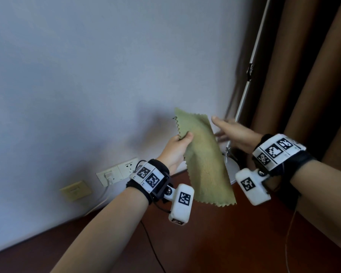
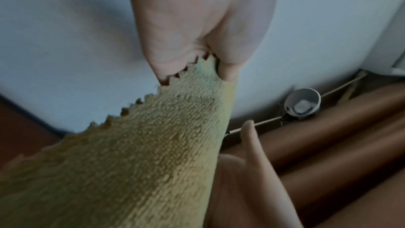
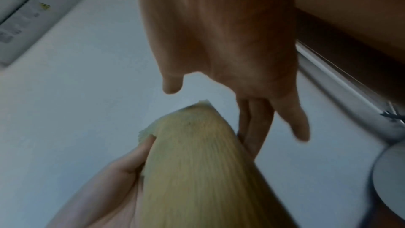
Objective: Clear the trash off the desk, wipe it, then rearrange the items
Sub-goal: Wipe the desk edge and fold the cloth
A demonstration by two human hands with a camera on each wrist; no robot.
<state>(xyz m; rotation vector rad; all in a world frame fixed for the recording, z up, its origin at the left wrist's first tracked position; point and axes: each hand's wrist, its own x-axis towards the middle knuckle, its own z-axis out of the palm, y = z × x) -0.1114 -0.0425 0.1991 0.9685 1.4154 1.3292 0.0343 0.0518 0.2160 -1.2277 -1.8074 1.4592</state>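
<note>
Overhead, left hand (image 1: 174,149) pinching green cloth (image 1: 205,160), right hand (image 1: 233,134) loose-fingered beside it; lamp shade (image 2: 303,104) only from left wrist

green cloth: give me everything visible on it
The green cloth is a pale yellow-green, roughly rectangular piece with zigzag-cut edges and a nubby, terry-like pile. It hangs unfolded in the air above the desk, held upright and slanting. The left hand pinches its upper left edge between thumb and fingers. The right hand is beside its far edge, fingers extended; contact cannot be confirmed. No stains are discernible.
</note>
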